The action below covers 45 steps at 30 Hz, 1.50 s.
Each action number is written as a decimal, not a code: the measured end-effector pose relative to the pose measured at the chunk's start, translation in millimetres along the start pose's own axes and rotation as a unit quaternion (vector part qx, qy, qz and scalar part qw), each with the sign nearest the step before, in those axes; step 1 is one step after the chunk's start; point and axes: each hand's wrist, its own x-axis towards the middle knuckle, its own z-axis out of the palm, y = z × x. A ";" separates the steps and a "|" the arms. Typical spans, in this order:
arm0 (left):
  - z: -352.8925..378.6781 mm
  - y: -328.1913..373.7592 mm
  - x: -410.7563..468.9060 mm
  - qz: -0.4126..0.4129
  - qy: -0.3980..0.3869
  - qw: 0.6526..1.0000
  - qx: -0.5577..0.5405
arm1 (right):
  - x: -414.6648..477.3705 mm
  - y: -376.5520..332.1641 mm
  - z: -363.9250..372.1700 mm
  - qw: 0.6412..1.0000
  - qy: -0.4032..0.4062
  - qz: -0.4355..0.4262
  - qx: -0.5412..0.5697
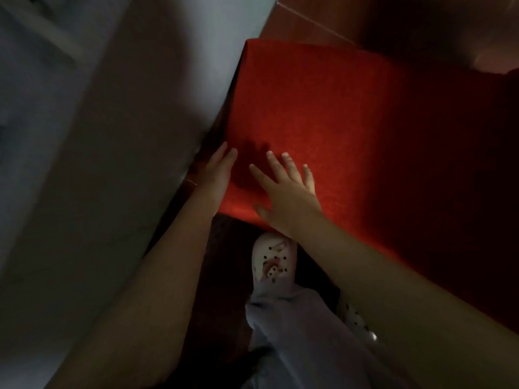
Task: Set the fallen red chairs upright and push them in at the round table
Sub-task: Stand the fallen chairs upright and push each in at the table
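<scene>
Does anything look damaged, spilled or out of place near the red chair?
Nothing stands out. The red chair shows no tear or stain; the left hand and right hand touch it. The view is dim.

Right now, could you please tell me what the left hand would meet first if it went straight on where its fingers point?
Most likely the red chair's upholstered panel: the left hand points along its edge beside the grey surface. Blur hides whether the fingertips touch it.
</scene>
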 end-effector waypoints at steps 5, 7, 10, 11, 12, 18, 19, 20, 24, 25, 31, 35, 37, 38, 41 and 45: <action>2.4 -18.4 61.9 -0.008 0.013 1.000 0.005 | 48.3 15.8 25.3 0.996 0.038 -0.029 -0.077; 7.0 -23.1 76.7 -0.019 -0.001 1.000 0.014 | 62.5 21.8 27.8 0.995 0.041 -0.033 -0.082; 12.0 -24.2 96.9 -0.014 0.000 1.000 0.027 | 82.5 28.6 28.6 0.993 0.044 -0.040 -0.097; 11.8 -23.9 101.9 -0.014 0.004 0.999 0.034 | 87.3 30.2 27.9 0.993 0.044 -0.042 -0.102; 11.9 -23.1 105.4 -0.014 0.007 0.999 0.037 | 90.7 31.9 26.7 0.992 0.044 -0.043 -0.106; 10.9 -18.9 120.9 -0.070 0.015 0.997 0.004 | 91.8 40.0 20.9 0.991 0.036 -0.047 -0.119; 10.7 -17.9 123.7 -0.081 0.017 0.997 0.008 | 90.8 40.5 20.2 0.991 0.034 -0.048 -0.121; 10.3 -18.0 124.9 -0.091 0.017 0.996 0.012 | 90.2 40.4 19.7 0.991 0.030 -0.049 -0.124; 9.8 -24.7 127.1 -0.112 0.029 0.993 -0.032 | 92.6 44.3 19.2 0.990 0.017 -0.052 -0.130; 11.2 -26.2 128.8 -0.107 0.049 0.992 -0.043 | 93.7 45.5 20.2 0.990 0.014 -0.051 -0.129; 21.0 -29.6 136.1 -0.079 0.201 0.976 -0.027 | 91.6 46.8 22.8 0.991 0.014 -0.056 -0.123; 15.0 -14.9 111.0 -0.090 0.232 0.968 -0.020 | 71.5 36.3 4.3 0.992 0.014 -0.053 -0.117; 7.6 6.0 84.4 -0.075 0.234 0.969 -0.025 | 53.4 27.3 -17.1 0.993 0.025 -0.051 -0.105; 4.5 17.3 70.5 -0.069 0.232 0.970 -0.019 | 44.0 23.2 -29.5 0.994 0.033 -0.048 -0.094; -4.4 53.2 24.3 -0.059 0.237 0.970 0.003 | 11.4 9.4 -70.5 0.998 0.044 -0.021 -0.045; -9.0 96.8 -37.1 -0.040 0.243 0.969 0.031 | -29.1 -4.9 -127.3 1.000 0.030 0.006 -0.002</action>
